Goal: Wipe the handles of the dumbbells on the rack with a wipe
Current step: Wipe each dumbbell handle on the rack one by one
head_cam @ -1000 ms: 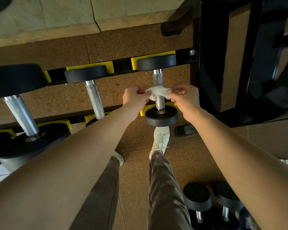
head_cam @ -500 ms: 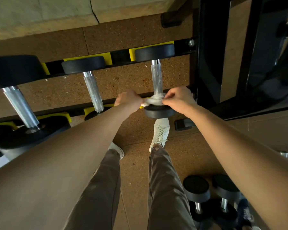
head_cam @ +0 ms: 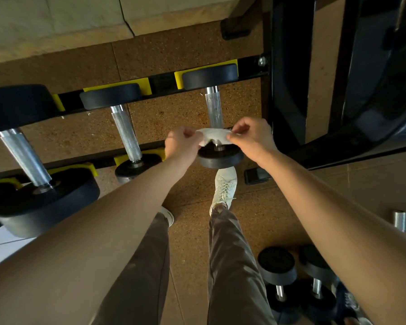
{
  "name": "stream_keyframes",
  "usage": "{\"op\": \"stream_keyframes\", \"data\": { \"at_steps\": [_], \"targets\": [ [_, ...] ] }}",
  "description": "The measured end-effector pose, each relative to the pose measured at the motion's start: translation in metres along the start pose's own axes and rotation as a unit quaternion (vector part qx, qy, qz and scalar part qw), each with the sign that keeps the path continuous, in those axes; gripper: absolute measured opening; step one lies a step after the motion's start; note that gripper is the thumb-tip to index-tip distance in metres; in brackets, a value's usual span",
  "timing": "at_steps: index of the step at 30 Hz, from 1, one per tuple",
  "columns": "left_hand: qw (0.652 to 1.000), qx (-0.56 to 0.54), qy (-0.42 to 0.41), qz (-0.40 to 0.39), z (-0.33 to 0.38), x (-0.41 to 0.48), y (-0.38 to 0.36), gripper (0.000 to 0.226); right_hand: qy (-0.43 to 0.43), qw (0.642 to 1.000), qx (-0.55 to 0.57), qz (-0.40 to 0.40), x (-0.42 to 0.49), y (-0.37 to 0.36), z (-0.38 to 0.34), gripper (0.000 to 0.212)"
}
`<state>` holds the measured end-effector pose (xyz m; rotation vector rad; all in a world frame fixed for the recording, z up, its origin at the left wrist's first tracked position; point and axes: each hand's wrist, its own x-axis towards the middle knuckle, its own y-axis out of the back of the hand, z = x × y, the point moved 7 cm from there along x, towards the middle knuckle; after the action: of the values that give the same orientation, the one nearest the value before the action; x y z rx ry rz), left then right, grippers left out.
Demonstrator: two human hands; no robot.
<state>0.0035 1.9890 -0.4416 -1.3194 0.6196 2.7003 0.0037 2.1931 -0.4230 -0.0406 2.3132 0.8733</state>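
A white wipe (head_cam: 215,135) is stretched between my left hand (head_cam: 182,143) and my right hand (head_cam: 251,134), each pinching one end. It lies over the near end of the knurled steel handle (head_cam: 213,109) of the rightmost dumbbell, just above that dumbbell's near black head (head_cam: 220,159). Two more dumbbells rest on the rack to the left: a middle one with handle (head_cam: 126,134) and a large one with handle (head_cam: 25,158). The rack (head_cam: 164,84) has black rails with yellow saddles.
A black machine frame (head_cam: 288,90) stands close on the right of the rack. Two small dumbbells (head_cam: 291,273) stand on the floor at the lower right. My legs and white shoes (head_cam: 224,186) are below the rack on cork flooring.
Both hands slid the wipe down the right dumbbell's handle from its middle to the near end by the head. The wipe now sits slightly lifted and spread there.
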Motion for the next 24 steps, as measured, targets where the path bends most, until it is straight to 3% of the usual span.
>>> {"op": "stream_keyframes", "data": {
  "at_steps": [4,6,8,11,15,17,21,24],
  "targets": [
    [0.981,-0.067,0.023,0.183,0.001,0.009,0.046,0.013,-0.011,0.997,0.073,0.001,0.004,-0.008,-0.001,0.026],
    [0.972,-0.082,0.018,0.221,0.007,0.014,0.057,0.013,-0.023,0.996,0.086,0.012,0.011,-0.009,0.0,0.026],
    [0.983,-0.08,0.005,0.166,0.015,0.022,0.048,0.018,-0.038,0.994,0.101,0.014,0.019,-0.008,-0.002,0.029],
    [0.99,-0.136,0.023,-0.011,0.029,0.029,0.01,0.025,-0.105,0.971,0.215,-0.006,0.032,-0.012,-0.003,0.04],
    [0.959,-0.252,0.075,-0.103,0.054,0.026,-0.024,0.036,-0.219,0.871,0.432,-0.079,0.046,-0.031,-0.004,0.052],
    [0.944,-0.302,0.096,-0.092,0.058,0.026,-0.029,0.033,-0.228,0.847,0.469,-0.102,0.049,-0.036,-0.009,0.04],
    [0.926,-0.348,0.135,-0.054,0.052,0.032,-0.028,0.02,-0.217,0.863,0.454,-0.047,0.055,-0.031,-0.014,0.033],
    [0.922,-0.348,0.167,0.012,0.049,0.025,-0.02,0.012,-0.219,0.869,0.444,-0.033,0.061,-0.029,-0.021,0.016]
  ]
}}
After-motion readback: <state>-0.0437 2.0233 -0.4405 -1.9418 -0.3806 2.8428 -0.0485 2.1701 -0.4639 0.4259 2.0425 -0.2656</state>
